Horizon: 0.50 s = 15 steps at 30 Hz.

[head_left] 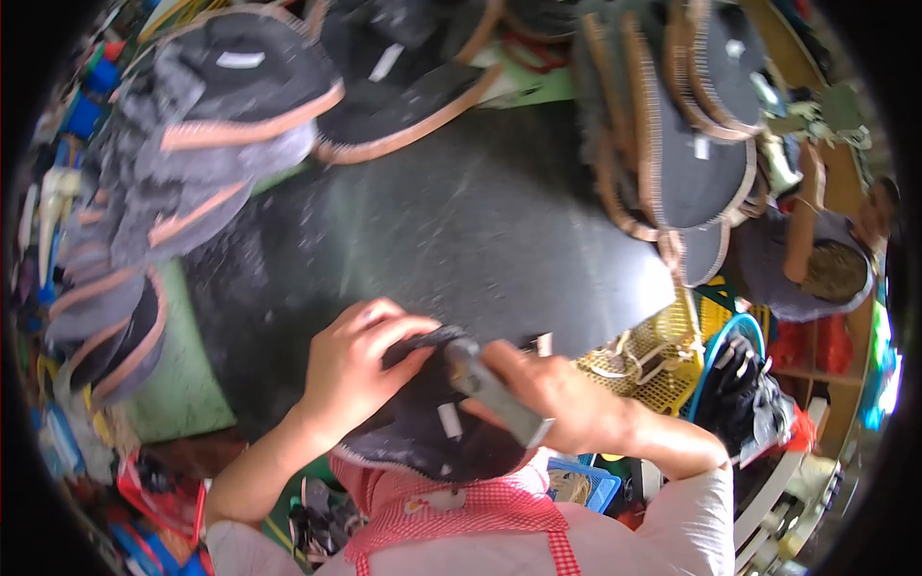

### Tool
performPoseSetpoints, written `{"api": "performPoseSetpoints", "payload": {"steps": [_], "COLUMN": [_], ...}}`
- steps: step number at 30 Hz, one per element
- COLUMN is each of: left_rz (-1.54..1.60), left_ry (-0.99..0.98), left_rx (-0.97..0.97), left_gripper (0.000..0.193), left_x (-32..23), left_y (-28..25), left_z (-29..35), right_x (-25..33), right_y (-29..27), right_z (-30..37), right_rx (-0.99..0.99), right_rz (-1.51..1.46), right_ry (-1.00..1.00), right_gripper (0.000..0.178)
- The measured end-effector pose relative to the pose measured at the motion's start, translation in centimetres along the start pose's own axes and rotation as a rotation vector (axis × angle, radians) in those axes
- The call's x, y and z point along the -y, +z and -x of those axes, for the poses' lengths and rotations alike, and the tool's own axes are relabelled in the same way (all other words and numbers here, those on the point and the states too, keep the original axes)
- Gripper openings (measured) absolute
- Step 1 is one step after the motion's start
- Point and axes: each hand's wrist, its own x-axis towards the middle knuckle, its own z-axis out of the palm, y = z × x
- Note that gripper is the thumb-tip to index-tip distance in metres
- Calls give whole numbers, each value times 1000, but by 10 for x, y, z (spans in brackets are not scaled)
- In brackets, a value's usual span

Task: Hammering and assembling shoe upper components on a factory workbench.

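Close to my body, a black shoe piece [408,427] with a stitched edge and a small white label lies low over my apron. My left hand [357,360] pinches its far edge between thumb and fingers. In my right hand [562,398] is a grey metal hand tool [499,394] with a broad, blocky end; its exact kind is unclear. The tool's far end meets the same edge, just right of my left fingertips. My right fingers partly hide the tool and the shoe piece's right side.
A dark work mat [413,230] covers the table's middle. Black and grey shoe pieces with tan stitched rims are piled at left [240,86] and right [691,173]. A yellow basket [677,355] stands at right, beside a blue-rimmed container [735,384]. Another person [816,259] is at far right.
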Motion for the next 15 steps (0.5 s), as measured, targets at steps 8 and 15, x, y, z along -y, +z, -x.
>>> {"api": "performPoseSetpoints", "payload": {"steps": [8, 15], "left_rz": [14, -101], "left_ry": [44, 83], "left_rx": [-90, -128], "left_gripper": [27, 30], "left_x": [8, 12], "left_y": [5, 6], "left_z": [3, 4], "right_x": [19, 14], "right_y": [-14, -9], "right_z": [-3, -9], "right_rx": [-90, -47], "right_rz": [-47, -9], "right_ry": [139, 156], "right_gripper": [23, 14]}}
